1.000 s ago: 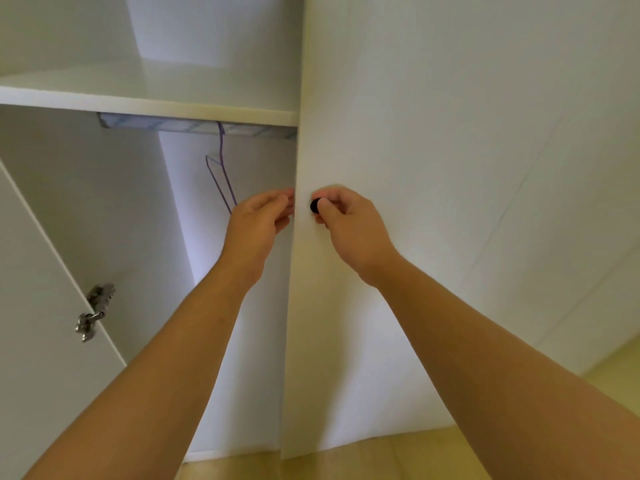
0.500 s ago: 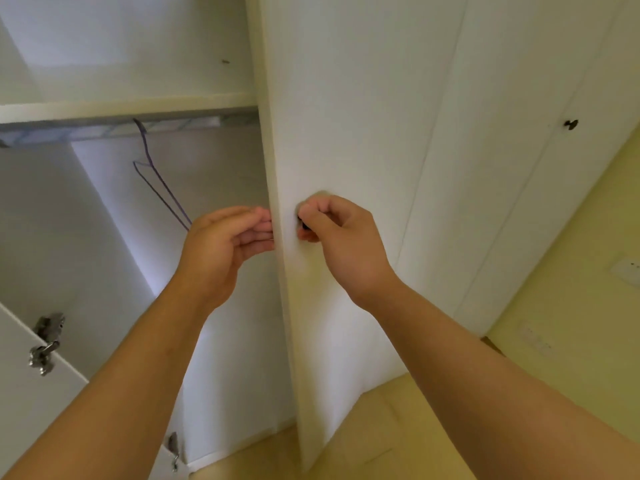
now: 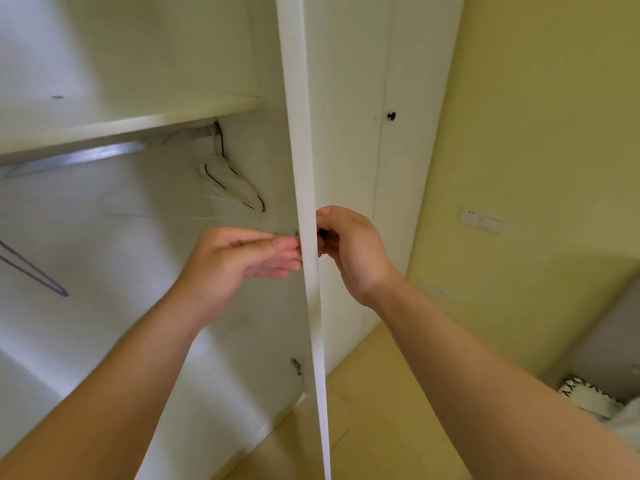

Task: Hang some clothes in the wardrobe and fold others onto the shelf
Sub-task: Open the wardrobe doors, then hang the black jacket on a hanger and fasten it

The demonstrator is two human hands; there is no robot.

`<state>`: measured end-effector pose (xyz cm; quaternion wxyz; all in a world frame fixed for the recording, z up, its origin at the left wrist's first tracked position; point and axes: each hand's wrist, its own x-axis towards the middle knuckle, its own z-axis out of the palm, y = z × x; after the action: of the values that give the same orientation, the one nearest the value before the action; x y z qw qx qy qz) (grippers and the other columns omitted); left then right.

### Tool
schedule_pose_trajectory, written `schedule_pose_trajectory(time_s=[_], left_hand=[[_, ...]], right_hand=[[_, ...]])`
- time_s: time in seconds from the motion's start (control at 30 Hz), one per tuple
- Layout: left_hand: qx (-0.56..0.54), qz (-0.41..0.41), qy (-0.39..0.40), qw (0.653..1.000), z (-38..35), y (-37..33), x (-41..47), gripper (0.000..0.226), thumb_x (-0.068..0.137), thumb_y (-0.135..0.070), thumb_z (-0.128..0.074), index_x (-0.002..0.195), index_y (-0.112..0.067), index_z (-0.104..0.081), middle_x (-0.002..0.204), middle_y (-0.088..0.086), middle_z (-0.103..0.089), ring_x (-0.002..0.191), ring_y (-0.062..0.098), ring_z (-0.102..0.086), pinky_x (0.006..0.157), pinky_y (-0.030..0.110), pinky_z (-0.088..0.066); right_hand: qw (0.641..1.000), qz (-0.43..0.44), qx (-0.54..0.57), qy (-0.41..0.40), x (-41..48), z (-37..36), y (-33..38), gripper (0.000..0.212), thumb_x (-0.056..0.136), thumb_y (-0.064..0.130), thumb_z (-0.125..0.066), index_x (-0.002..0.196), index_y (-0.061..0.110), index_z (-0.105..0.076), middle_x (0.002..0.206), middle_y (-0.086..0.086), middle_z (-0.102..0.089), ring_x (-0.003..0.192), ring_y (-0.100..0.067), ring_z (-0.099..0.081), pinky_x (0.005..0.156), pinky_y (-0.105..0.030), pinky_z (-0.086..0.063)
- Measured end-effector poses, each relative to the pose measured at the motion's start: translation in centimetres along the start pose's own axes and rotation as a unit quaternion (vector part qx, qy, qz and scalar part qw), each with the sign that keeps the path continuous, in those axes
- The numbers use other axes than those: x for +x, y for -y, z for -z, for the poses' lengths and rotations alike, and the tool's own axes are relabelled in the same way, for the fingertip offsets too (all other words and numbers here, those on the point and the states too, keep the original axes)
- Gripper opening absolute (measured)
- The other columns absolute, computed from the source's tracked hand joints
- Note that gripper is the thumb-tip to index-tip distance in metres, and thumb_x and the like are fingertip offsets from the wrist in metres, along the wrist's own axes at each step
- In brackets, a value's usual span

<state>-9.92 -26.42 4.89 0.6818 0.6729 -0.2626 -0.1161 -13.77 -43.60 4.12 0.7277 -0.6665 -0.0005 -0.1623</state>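
A white wardrobe door (image 3: 304, 168) stands edge-on in the middle of the view, swung wide. My right hand (image 3: 349, 251) grips the small dark knob (image 3: 322, 233) on its outer face. My left hand (image 3: 239, 261) reaches behind the door's edge, with straight fingers touching its inner side. Inside the wardrobe, a white shelf (image 3: 131, 123) runs above a metal rail (image 3: 79, 159). A black hanger (image 3: 232, 181) hangs from the rail near the door, and part of a purple hanger (image 3: 34, 271) shows at the far left. No clothes are in view.
To the right stand shut wardrobe doors with another dark knob (image 3: 391, 116), then a yellow-green wall with a switch plate (image 3: 479, 221). Wooden floor (image 3: 374, 393) lies below. A patterned cloth (image 3: 585, 398) sits at the lower right corner. A hinge (image 3: 296, 365) is mounted low inside the wardrobe.
The door has swung from nearly shut to edge-on, pulled by my right hand on the knob. My view has turned right, revealing the wall and more of the wardrobe's inside.
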Motion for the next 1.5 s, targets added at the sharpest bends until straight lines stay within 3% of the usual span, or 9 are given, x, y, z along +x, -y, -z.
schedule_pose_trajectory(time_s=[0.13,0.3,0.43,0.67,0.77,0.93,1.07,1.23,1.5], left_hand=[[-0.013,0.008,0.014,1.0,-3.8,0.1,1.8,0.021,0.084,-0.015,-0.064,0.099,-0.004,-0.074,0.093,0.016,-0.076,0.09,0.029,-0.075,0.08,0.032,-0.061],[-0.027,0.014,0.037,0.999,-6.4,1.4,4.5,0.016,0.094,-0.01,-0.059,0.102,-0.003,-0.072,0.092,0.017,-0.076,0.089,0.03,-0.075,0.08,0.032,-0.06],[-0.056,0.006,0.057,0.997,-7.7,2.7,7.2,0.017,0.098,-0.009,-0.056,0.097,-0.002,-0.072,0.086,0.017,-0.075,0.083,0.031,-0.074,0.075,0.032,-0.06],[-0.101,0.001,0.147,0.984,-9.9,4.8,11.4,0.019,0.1,-0.007,-0.053,0.101,-0.004,-0.071,0.093,0.014,-0.076,0.093,0.027,-0.073,0.084,0.03,-0.059],[-0.111,0.002,0.189,0.976,-10.3,6.1,12.8,0.02,0.101,-0.008,-0.051,0.107,-0.008,-0.07,0.102,0.012,-0.075,0.099,0.024,-0.072,0.09,0.03,-0.057],[-0.111,0.012,0.238,0.965,-10.9,7.9,12.5,0.023,0.103,-0.008,-0.047,0.108,-0.006,-0.069,0.101,0.012,-0.075,0.098,0.023,-0.073,0.088,0.026,-0.057],[-0.116,0.034,0.272,0.955,-11.9,8.7,9.5,0.025,0.1,-0.006,-0.05,0.091,-0.005,-0.073,0.084,0.013,-0.075,0.085,0.029,-0.074,0.077,0.03,-0.059],[-0.105,0.098,0.422,0.895,-16.3,10.5,0.5,0.028,0.099,-0.012,-0.053,0.081,-0.004,-0.072,0.072,0.014,-0.071,0.072,0.03,-0.068,0.067,0.033,-0.055],[0.028,0.15,0.64,0.753,-23.4,15.5,-21.9,0.026,0.099,-0.014,-0.055,0.079,-0.004,-0.068,0.065,0.007,-0.064,0.062,0.02,-0.06,0.06,0.03,-0.049]], right_hand=[[0.999,-0.025,-0.005,-0.044,0.3,3.0,0.4,0.016,0.077,0.018,-0.045,0.069,0.006,-0.051,0.069,-0.01,-0.042,0.066,-0.023,-0.039,0.063,-0.034,-0.039],[0.99,-0.055,-0.072,-0.112,1.8,6.1,-0.5,0.036,0.088,0.031,-0.039,0.103,0.005,-0.06,0.105,-0.017,-0.067,0.097,-0.03,-0.065,0.097,-0.05,-0.052],[0.987,-0.077,-0.089,-0.112,1.5,8.1,0.0,0.035,0.098,0.027,-0.035,0.117,0.017,-0.063,0.114,-0.013,-0.069,0.105,-0.032,-0.067,0.1,-0.052,-0.051],[0.96,-0.066,-0.084,-0.26,1.0,10.3,0.0,0.043,0.095,0.031,-0.041,0.108,-0.002,-0.065,0.113,-0.021,-0.068,0.089,-0.028,-0.064,0.095,-0.047,-0.052],[0.945,-0.032,-0.039,-0.324,0.3,10.6,-0.4,0.031,0.102,0.021,-0.045,0.099,0.004,-0.071,0.098,-0.011,-0.075,0.087,-0.021,-0.069,0.088,-0.034,-0.055],[0.914,-0.011,-0.038,-0.403,-1.0,8.4,-1.1,0.022,0.102,0.022,-0.049,0.1,0.02,-0.072,0.104,0.0,-0.076,0.101,-0.012,-0.07,0.101,-0.032,-0.051],[0.855,-0.022,-0.085,-0.511,-5.2,6.4,-2.4,0.022,0.1,0.024,-0.054,0.109,0.016,-0.072,0.104,0.0,-0.075,0.099,-0.014,-0.071,0.098,-0.037,-0.053],[0.77,-0.051,-0.084,-0.63,-16.8,3.6,-4.7,0.015,0.096,0.019,-0.06,0.09,0.011,-0.071,0.087,-0.007,-0.073,0.079,-0.014,-0.066,0.083,-0.041,-0.057],[0.525,-0.127,0.021,-0.841,-42.3,-3.2,-11.9,0.024,0.092,0.024,-0.065,0.089,0.0,-0.064,0.074,-0.003,-0.064,0.072,-0.015,-0.062,0.069,-0.032,-0.053]])
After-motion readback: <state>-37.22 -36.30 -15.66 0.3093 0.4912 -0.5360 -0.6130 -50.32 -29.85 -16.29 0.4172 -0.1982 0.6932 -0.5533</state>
